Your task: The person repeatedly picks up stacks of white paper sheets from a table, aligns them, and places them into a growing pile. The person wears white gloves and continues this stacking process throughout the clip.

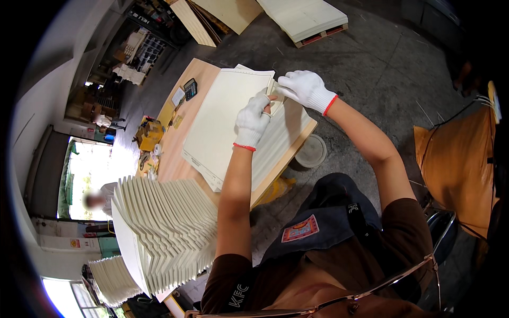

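Observation:
Large cream-white sheets (222, 116) lie in a slightly askew stack across a wooden worktable (177, 138). My left hand (252, 119), in a white knit glove with a red cuff, rests over the right edge of the stack. Its fingers are curled, and bare fingertips show at the sheet edge. Just right of it, my right hand (306, 90), gloved the same way, bends its fingers onto the edge near the far right corner. Both hands seem to pinch the sheet edge between them; the exact contact is partly hidden by the gloves.
A tall pile of bent white sheets (164, 228) stands at the near left. On the table's left side are a calculator (190, 89) and a yellow box (149, 132). A round lidded bucket (311, 150) sits beside the table; a loaded pallet (307, 21) stands beyond.

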`<action>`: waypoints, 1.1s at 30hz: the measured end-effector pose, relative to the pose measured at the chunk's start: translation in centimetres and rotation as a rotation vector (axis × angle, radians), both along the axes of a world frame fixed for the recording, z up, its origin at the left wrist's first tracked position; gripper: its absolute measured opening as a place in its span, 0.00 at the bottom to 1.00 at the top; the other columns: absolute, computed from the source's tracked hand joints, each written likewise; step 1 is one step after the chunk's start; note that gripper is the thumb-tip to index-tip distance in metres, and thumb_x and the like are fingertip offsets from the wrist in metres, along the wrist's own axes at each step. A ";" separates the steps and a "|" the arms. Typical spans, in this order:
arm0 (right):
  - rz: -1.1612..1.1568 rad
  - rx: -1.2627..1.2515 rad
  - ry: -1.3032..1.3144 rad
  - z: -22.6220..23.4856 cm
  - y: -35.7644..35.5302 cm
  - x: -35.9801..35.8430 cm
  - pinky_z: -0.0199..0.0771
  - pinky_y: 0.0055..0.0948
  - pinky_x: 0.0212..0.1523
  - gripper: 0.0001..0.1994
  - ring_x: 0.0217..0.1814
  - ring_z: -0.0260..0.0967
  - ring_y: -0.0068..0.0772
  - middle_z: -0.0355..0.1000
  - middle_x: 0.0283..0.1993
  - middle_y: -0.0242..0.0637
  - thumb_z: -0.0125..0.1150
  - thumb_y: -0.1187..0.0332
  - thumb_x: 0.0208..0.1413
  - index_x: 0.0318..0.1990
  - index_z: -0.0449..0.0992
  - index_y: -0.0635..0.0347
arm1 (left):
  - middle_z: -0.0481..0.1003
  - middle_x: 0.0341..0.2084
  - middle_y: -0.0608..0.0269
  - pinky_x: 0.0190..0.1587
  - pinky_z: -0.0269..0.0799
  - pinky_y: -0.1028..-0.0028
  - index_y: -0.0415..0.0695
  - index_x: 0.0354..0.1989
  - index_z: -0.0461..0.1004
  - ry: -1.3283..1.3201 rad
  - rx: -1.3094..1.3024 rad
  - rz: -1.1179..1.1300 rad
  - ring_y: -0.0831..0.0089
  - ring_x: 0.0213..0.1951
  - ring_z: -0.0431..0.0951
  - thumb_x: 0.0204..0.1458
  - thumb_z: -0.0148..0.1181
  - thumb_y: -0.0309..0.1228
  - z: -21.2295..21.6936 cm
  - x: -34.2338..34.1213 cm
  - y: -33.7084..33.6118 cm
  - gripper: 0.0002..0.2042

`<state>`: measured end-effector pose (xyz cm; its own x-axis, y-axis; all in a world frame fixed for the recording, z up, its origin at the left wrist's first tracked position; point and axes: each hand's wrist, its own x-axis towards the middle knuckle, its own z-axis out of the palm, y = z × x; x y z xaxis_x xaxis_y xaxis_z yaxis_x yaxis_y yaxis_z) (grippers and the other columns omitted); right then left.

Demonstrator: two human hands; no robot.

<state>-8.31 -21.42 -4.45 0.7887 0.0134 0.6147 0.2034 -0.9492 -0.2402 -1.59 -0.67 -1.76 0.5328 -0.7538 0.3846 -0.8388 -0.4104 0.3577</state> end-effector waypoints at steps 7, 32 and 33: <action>-0.065 0.502 0.246 -0.8 1.1 -0.5 0.68 0.48 0.40 0.19 0.41 0.72 0.54 0.74 0.36 0.47 0.43 0.47 0.64 0.38 0.69 0.54 | 0.77 0.35 0.59 0.39 0.75 0.69 0.55 0.47 0.79 -0.030 -0.003 -0.006 0.64 0.33 0.79 0.49 0.66 0.32 0.2 -0.2 -0.1 0.15; 0.017 0.579 0.278 1.2 2.1 1.3 0.71 0.44 0.45 0.26 0.44 0.74 0.52 0.77 0.42 0.44 0.39 0.41 0.64 0.49 0.74 0.51 | 0.78 0.44 0.60 0.45 0.74 0.64 0.56 0.53 0.75 0.053 0.148 0.189 0.59 0.42 0.79 0.54 0.60 0.38 0.1 1.9 -1.0 0.17; -0.017 0.644 0.256 0.8 2.5 1.4 0.71 0.44 0.45 0.26 0.45 0.74 0.52 0.77 0.42 0.45 0.38 0.41 0.64 0.49 0.74 0.51 | 0.78 0.43 0.60 0.45 0.74 0.65 0.55 0.52 0.76 0.128 0.040 0.120 0.59 0.42 0.79 0.54 0.61 0.37 -0.4 1.9 -0.4 0.16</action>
<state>-6.90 -18.89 -3.60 0.9070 -0.3052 0.2902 0.0515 -0.6036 -0.7956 0.33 -1.06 -2.15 0.6628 -0.6951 0.2785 -0.7314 -0.5211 0.4399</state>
